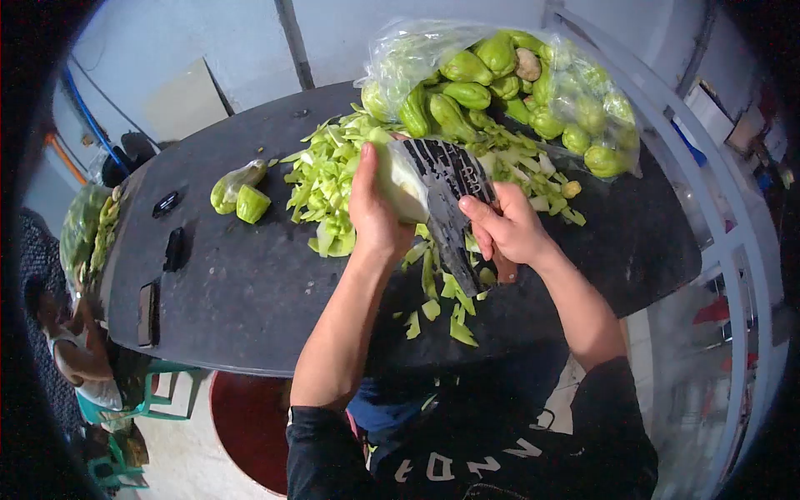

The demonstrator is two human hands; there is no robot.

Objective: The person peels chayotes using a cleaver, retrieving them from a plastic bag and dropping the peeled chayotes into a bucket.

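Your left hand (377,218) is wrapped around a pale, peeled chayote (402,185), fingers closed on its smooth, whitish-green flesh and thumb pointing up along its side. You hold it above the middle of the dark counter (250,283), pressed against the face of a black slicer (450,200). Your right hand (504,229) is closed on the lower part of that slicer, a flat, ridged board of what looks like plastic, tilted steeply with its top end up against the chayote.

Under and behind your hands lies a heap of thin, light green peelings (329,179), curled and ragged, with looser strips (442,304) scattered toward the counter's near edge. The counter top is matte, dark and rounded at the corners.

At the far right edge sits a clear, crinkled plastic bag (575,92), open toward you and full of whole chayotes (467,93), glossy, green and pear-shaped with lumpy skins. Well to the left of the heap lie a cut chayote piece (252,203) and a longer piece (233,183), just beside each other.
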